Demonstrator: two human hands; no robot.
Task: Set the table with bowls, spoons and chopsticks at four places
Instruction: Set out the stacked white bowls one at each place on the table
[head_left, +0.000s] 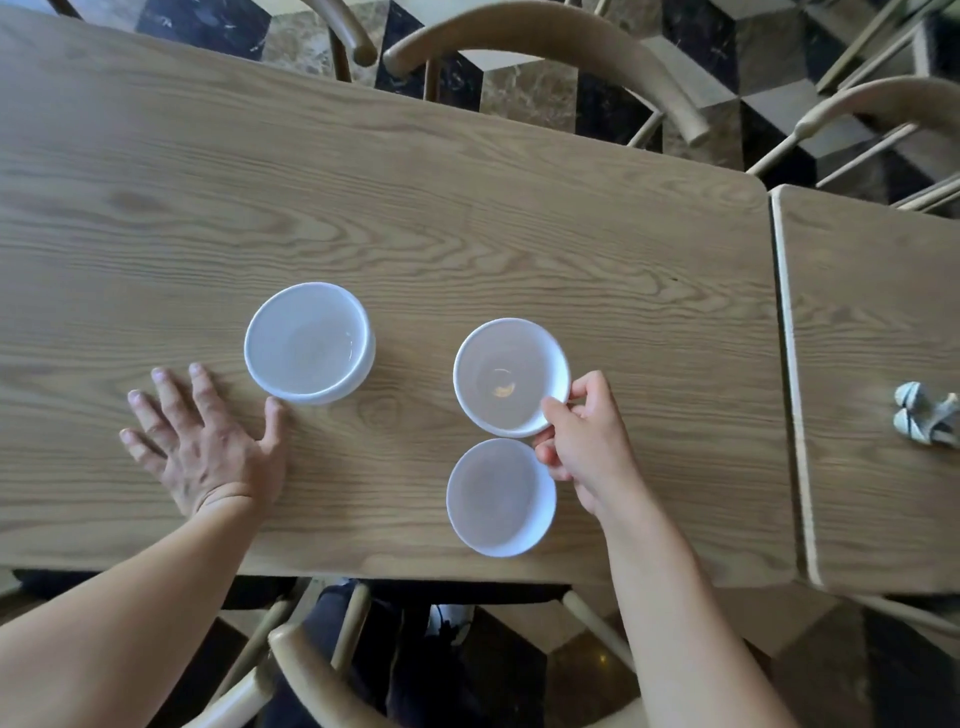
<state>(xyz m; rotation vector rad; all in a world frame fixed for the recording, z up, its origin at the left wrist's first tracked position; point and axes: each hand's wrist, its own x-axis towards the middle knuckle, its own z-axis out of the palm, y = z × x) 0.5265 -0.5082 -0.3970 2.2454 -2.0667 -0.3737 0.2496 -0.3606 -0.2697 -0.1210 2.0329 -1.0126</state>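
Note:
Three white bowls stand on the wooden table (467, 208). The left bowl (309, 343) sits by itself, with my left hand (202, 441) lying flat on the wood just to its left, fingers spread, thumb near the bowl's base. My right hand (582, 441) pinches the right rim of the middle bowl (506, 374), thumb inside the rim and fingers outside. The near bowl (498, 496) stands close to the table's front edge, just below the held one. No spoons or chopsticks are in sight.
A second wooden table (872, 364) adjoins on the right, carrying a small white-and-grey object (924, 421) at its right edge. Curved wooden chairs stand at the far side (545, 47) and the near side (311, 675) of the table.

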